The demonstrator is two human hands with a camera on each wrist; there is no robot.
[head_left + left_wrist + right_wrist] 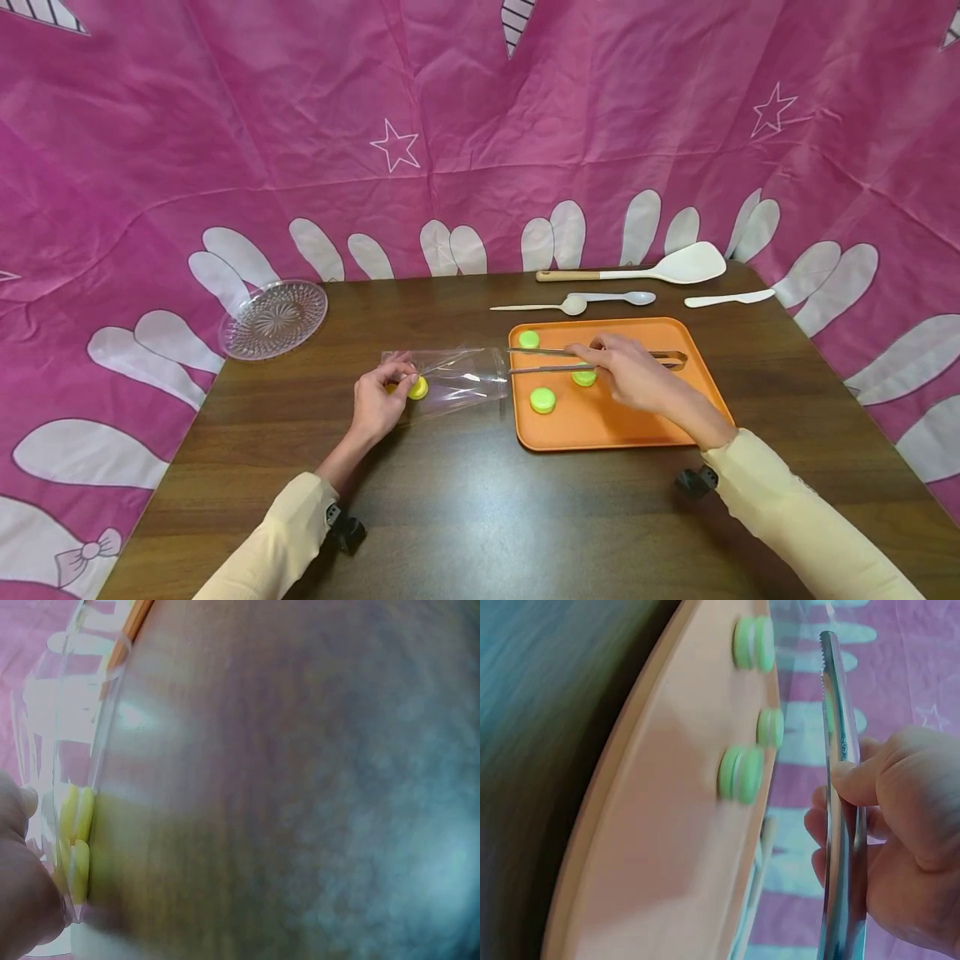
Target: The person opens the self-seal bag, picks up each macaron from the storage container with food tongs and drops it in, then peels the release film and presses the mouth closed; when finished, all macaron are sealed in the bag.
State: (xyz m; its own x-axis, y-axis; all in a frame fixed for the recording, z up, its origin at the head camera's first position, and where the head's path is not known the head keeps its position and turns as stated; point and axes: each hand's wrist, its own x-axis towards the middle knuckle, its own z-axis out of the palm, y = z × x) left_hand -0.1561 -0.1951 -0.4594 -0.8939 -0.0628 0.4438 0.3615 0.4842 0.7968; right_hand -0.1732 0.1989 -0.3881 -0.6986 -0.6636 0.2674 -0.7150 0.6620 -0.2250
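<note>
My left hand (378,402) pinches a clear plastic bag (468,383) that lies toward the orange tray. Inside the bag, close to my fingers, are two yellow macarons (417,388), seen side-on in the left wrist view (81,871). My right hand (626,372) holds metal tongs (845,870) above the orange tray (600,429). The tongs' arms stand apart with nothing between their tips, which point left at the bag's near end. Three green macarons sit on the tray: one front left (543,401), one back left (528,339), one partly hidden under the tongs (584,377).
Behind the tray lie a cream spoon (574,306), a white spoon (639,297), a white spatula with a wooden handle (690,264) and a white knife (731,299). A clear patterned plate (276,319) is at the table's back left. A pink cloth (480,125) hangs behind the table.
</note>
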